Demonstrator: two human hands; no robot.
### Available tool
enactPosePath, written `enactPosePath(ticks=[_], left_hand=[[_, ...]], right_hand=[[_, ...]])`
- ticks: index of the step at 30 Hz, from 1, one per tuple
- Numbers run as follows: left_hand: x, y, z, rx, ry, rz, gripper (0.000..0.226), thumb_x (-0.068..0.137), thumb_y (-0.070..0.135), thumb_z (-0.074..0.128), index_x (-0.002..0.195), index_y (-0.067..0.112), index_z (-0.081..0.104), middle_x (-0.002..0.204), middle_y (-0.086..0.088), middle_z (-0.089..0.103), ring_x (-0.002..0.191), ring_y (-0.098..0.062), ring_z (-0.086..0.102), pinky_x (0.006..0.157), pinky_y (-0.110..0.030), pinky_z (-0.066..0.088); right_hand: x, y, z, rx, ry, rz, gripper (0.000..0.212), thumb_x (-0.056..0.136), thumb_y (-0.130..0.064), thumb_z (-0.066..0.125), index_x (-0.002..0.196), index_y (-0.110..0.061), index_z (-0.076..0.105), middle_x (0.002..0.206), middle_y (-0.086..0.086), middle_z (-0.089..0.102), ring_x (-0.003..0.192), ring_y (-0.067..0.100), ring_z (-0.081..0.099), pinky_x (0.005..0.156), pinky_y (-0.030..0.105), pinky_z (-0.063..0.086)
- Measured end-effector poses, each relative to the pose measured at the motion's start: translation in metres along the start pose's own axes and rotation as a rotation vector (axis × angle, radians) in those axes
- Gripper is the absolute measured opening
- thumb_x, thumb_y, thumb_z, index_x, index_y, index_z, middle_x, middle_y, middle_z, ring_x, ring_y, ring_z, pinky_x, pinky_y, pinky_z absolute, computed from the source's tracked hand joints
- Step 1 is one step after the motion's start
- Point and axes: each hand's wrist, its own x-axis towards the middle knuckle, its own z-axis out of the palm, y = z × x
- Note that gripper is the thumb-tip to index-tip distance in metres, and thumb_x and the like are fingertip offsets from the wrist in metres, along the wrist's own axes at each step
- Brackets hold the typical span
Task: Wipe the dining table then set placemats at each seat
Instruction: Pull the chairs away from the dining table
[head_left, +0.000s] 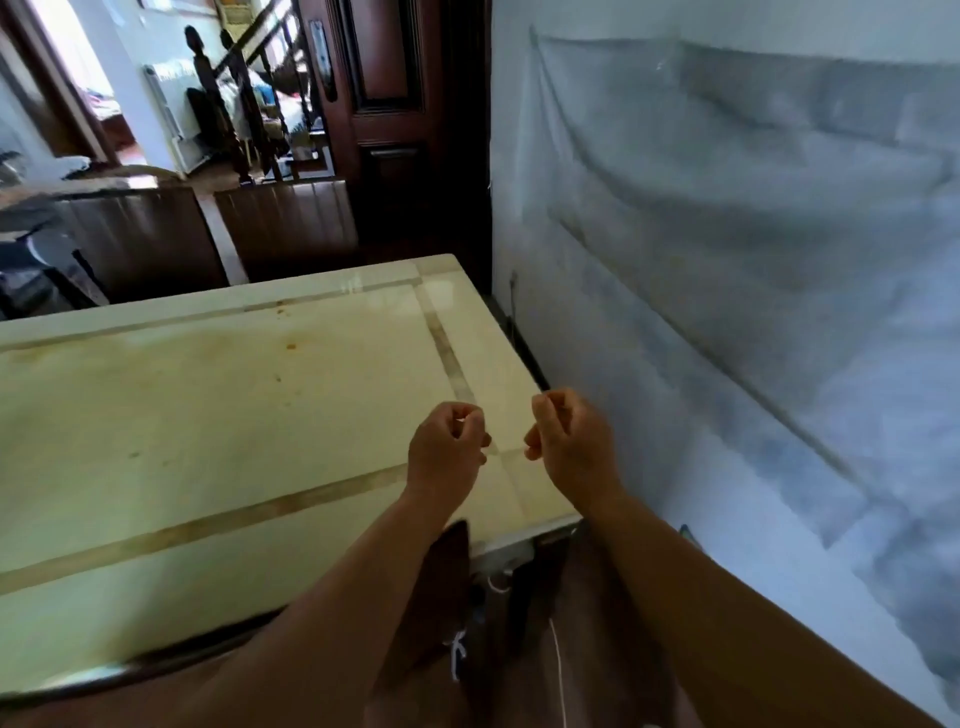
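Dining table (218, 415) runs lengthwise leftward; both hands' fingers (467, 415) curled, holding nothing.

The dining table (218, 415) has a smooth, glossy top that looks like cream polished stone, with brown inlay strips (208, 527) and some small orange stains (291, 344). The door (395, 104) behind is dark wood with a shiny varnish. The chair backs (285, 218) look like dark brown padded leather with ribs. On the wall hangs a thin, wrinkled, half-clear plastic sheet (753, 208)
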Motion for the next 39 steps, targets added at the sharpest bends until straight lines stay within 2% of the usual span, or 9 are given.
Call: enactPosePath(ticks=[5,7,12,16,20,26,32,36,39], left_hand=[[0.063,0.042,0.115,-0.090,0.161,-0.056,0.015,0.093,0.019,0.048,0.097,0.011,0.060,0.084,-0.009,0.067,0.075,-0.020,0.063,0.065,-0.030,0.053],[0.075,0.046,0.120,-0.115,0.199,-0.054,0.018,0.094,0.020,0.048,0.100,0.010,0.061,0.087,-0.010,0.067,0.077,-0.020,0.063,0.061,-0.025,0.050],[0.109,0.055,0.179,-0.161,0.296,-0.131,0.016,0.093,0.022,0.048,0.099,0.014,0.061,0.083,-0.005,0.067,0.075,-0.018,0.063,0.063,-0.027,0.050],[0.140,0.057,0.198,-0.186,0.378,-0.162,0.017,0.093,0.022,0.048,0.099,0.014,0.062,0.078,-0.001,0.065,0.069,-0.016,0.061,0.060,-0.026,0.049],[0.171,0.059,0.209,-0.175,0.408,-0.141,0.012,0.093,0.023,0.047,0.095,0.019,0.059,0.078,-0.001,0.064,0.066,-0.014,0.061,0.058,-0.023,0.048],[0.247,0.042,0.215,-0.214,0.499,-0.149,0.012,0.094,0.025,0.046,0.096,0.021,0.056,0.079,0.000,0.063,0.064,-0.012,0.059,0.057,-0.022,0.046],[0.351,0.017,0.201,-0.268,0.616,-0.204,0.014,0.095,0.029,0.042,0.094,0.021,0.053,0.082,0.000,0.062,0.065,-0.012,0.059,0.060,-0.025,0.046],[0.418,0.005,0.188,-0.274,0.682,-0.268,0.013,0.095,0.027,0.043,0.099,0.018,0.052,0.086,-0.003,0.063,0.064,-0.013,0.057,0.061,-0.028,0.046],[0.457,0.003,0.173,-0.267,0.727,-0.286,0.018,0.094,0.026,0.045,0.107,0.016,0.052,0.090,-0.004,0.064,0.064,-0.013,0.058,0.061,-0.027,0.047]], right_hand=[[0.100,0.043,-0.073,0.008,-0.033,0.002,0.025,0.096,-0.037,0.044,0.074,-0.028,0.051,0.060,-0.004,0.061,0.052,0.000,0.060,0.049,0.007,0.041],[0.113,0.039,-0.081,0.011,-0.071,0.001,0.024,0.097,-0.039,0.041,0.076,-0.030,0.050,0.065,-0.002,0.064,0.057,0.006,0.063,0.053,0.013,0.043],[0.187,0.062,-0.128,0.069,-0.143,0.006,0.023,0.097,-0.036,0.042,0.079,-0.026,0.052,0.068,0.000,0.065,0.058,0.008,0.063,0.044,0.004,0.039],[0.230,0.078,-0.132,0.063,-0.186,0.011,0.026,0.098,-0.033,0.041,0.077,-0.023,0.052,0.065,0.000,0.065,0.056,0.009,0.063,0.043,0.003,0.037],[0.266,0.086,-0.126,0.055,-0.221,0.026,0.026,0.097,-0.032,0.041,0.082,-0.019,0.057,0.062,-0.002,0.064,0.055,0.010,0.063,0.048,0.010,0.045],[0.351,0.101,-0.085,0.019,-0.271,-0.030,0.030,0.098,-0.034,0.039,0.082,-0.017,0.058,0.062,-0.001,0.064,0.060,0.014,0.064,0.062,0.025,0.053],[0.441,0.116,0.001,0.017,-0.419,-0.051,0.026,0.098,-0.039,0.035,0.085,-0.027,0.055,0.070,-0.004,0.066,0.066,0.008,0.065,0.061,0.021,0.045],[0.501,0.117,0.061,-0.004,-0.461,-0.029,0.028,0.099,-0.038,0.032,0.092,-0.023,0.055,0.075,-0.006,0.066,0.070,0.008,0.063,0.058,0.017,0.040],[0.537,0.110,0.103,0.004,-0.458,-0.007,0.031,0.099,-0.038,0.032,0.097,-0.019,0.056,0.078,-0.004,0.065,0.074,0.012,0.064,0.061,0.020,0.043]])
